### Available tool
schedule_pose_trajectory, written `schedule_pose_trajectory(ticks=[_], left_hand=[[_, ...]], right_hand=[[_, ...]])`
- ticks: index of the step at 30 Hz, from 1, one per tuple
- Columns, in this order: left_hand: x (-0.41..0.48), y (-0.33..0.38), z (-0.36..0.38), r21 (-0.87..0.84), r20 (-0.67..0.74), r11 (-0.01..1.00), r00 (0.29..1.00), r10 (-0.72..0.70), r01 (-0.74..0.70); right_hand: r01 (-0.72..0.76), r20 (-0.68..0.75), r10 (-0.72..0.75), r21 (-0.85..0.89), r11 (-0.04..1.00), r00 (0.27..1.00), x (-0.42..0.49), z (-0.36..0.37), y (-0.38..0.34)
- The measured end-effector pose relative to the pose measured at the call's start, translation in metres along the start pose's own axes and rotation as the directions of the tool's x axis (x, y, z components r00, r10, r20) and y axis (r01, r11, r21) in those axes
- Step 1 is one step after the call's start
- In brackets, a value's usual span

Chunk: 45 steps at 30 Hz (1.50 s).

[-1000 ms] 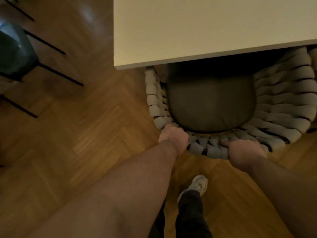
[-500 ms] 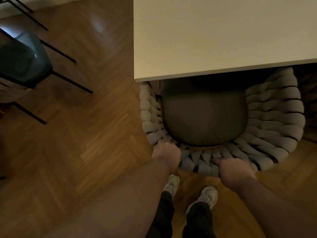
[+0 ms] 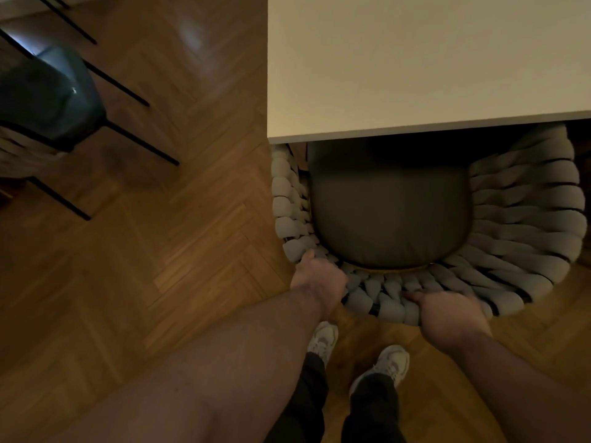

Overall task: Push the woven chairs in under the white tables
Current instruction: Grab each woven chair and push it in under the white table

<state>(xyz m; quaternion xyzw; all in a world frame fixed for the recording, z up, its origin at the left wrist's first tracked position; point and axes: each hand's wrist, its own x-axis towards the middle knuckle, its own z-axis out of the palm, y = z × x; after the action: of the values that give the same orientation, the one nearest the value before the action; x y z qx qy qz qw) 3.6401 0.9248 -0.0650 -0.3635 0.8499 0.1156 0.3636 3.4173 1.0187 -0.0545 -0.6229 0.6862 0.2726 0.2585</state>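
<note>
A woven chair (image 3: 524,219) with thick grey braided bands and a dark seat cushion (image 3: 390,219) stands partly under the white table (image 3: 415,65). The front of the seat is hidden by the tabletop. My left hand (image 3: 318,279) grips the left part of the chair's curved back rim. My right hand (image 3: 447,310) holds the rim's near middle, with the thumb lying along the bands and the fingers blurred.
A dark teal chair (image 3: 48,94) with thin black legs stands at the left on the herringbone wooden floor (image 3: 160,251). My two white shoes (image 3: 323,340) are on the floor just behind the woven chair.
My second foot has stepped up beside the first. Both hands stay on the chair's back rim, and the right thumb now stretches out. The chair sits about as far under the table.
</note>
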Motion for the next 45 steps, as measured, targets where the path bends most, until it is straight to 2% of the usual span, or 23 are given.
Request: schedule_pose_trajectory(ticks=[9,17,26,32,36,42,45], left_hand=[[0.014,-0.019,-0.010,-0.006,-0.046,1.000,0.999,0.016,-0.017],[0.005,-0.014,-0.015,-0.056,0.006,0.998,0.999,0.043,-0.042],[0.003,-0.006,-0.025,-0.042,0.072,0.999,0.997,0.035,-0.032],[-0.002,0.008,-0.034,-0.037,0.165,0.999,0.986,-0.010,0.016],[-0.012,0.034,-0.059,-0.143,0.231,0.989,0.973,0.004,0.030],[-0.032,0.095,-0.131,-0.303,0.105,0.952,0.991,0.082,-0.047],[-0.032,0.136,-0.169,-0.306,0.029,0.947,0.993,0.113,-0.099]], right_hand=[[-0.030,-0.057,0.031,0.023,0.999,0.998,0.019,-0.005,-0.002],[-0.143,-0.021,0.143,-0.002,0.990,0.989,0.006,-0.009,-0.012],[-0.084,-0.004,0.084,0.057,0.995,0.996,-0.001,-0.011,-0.004],[-0.005,-0.066,0.023,0.260,0.965,0.998,-0.044,-0.008,0.017],[-0.068,-0.030,0.087,0.399,0.914,0.996,-0.089,-0.021,0.026],[-0.235,-0.019,0.309,0.607,0.760,0.951,-0.150,-0.025,0.084],[-0.295,-0.007,0.389,0.639,0.710,0.921,-0.175,-0.016,0.136]])
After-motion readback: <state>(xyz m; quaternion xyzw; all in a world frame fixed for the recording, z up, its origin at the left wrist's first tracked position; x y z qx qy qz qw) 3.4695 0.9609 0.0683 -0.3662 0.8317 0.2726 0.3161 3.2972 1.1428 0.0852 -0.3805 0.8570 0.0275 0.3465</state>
